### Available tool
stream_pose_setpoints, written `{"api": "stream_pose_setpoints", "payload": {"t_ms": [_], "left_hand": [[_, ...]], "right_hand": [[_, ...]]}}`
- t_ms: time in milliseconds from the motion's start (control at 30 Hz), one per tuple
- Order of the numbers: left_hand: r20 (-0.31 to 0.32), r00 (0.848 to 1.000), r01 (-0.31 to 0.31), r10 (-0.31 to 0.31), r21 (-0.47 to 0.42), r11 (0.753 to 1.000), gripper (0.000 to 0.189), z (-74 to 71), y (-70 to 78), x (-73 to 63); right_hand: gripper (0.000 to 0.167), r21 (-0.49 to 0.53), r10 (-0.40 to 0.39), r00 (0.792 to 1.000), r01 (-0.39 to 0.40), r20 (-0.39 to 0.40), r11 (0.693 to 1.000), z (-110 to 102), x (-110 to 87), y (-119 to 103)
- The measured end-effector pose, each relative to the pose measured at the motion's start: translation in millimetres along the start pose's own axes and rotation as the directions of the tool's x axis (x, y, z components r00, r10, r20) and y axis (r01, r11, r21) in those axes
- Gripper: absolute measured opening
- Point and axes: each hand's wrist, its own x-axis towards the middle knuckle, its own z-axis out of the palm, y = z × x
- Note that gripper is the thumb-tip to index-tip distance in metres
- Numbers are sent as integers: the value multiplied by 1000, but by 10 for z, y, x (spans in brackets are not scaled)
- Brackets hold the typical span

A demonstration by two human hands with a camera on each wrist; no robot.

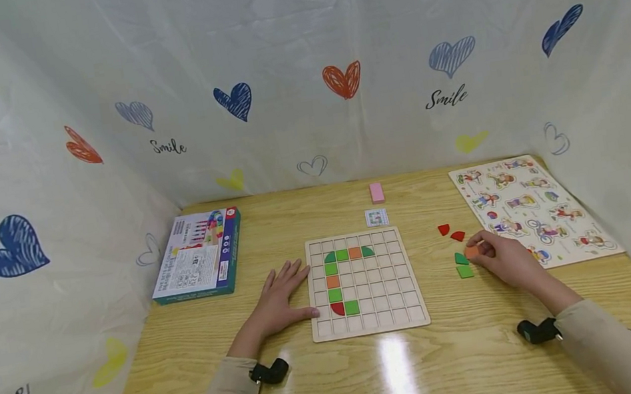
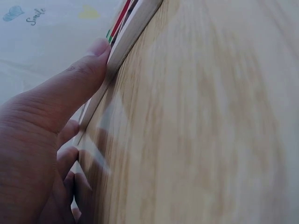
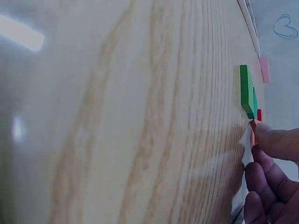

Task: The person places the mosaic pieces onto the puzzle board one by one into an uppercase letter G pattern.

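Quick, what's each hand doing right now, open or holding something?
Left hand: open, fingers spread, thumb against the wooden grid board.
Right hand: closed, pinching an orange tile.

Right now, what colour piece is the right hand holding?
Orange piece, clearest in the head view.

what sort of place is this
Perhaps a screened-off puzzle station, judging by heart-printed white sheeting on three sides of a wood-grain table and a gridded wooden board holding coloured tiles.
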Motion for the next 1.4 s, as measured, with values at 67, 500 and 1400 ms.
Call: {"api": "stream_pose_setpoints", "payload": {"t_ms": [67, 500, 1400], "left_hand": [[-1, 1000, 1, -1, -5, 1000, 99, 0, 1, -1], [2, 1000, 7, -7, -11, 1000, 98, -13, 16, -6], [1, 1000, 3, -3, -5, 1000, 98, 0, 1, 4]], "right_hand": [[22, 9, 3, 1000, -2, -23, 1000, 15, -1, 6], [23, 149, -25, 999, 30, -33, 988, 167, -1, -332], [15, 362, -251, 949, 170, 190, 917, 975, 14, -1396]]}}
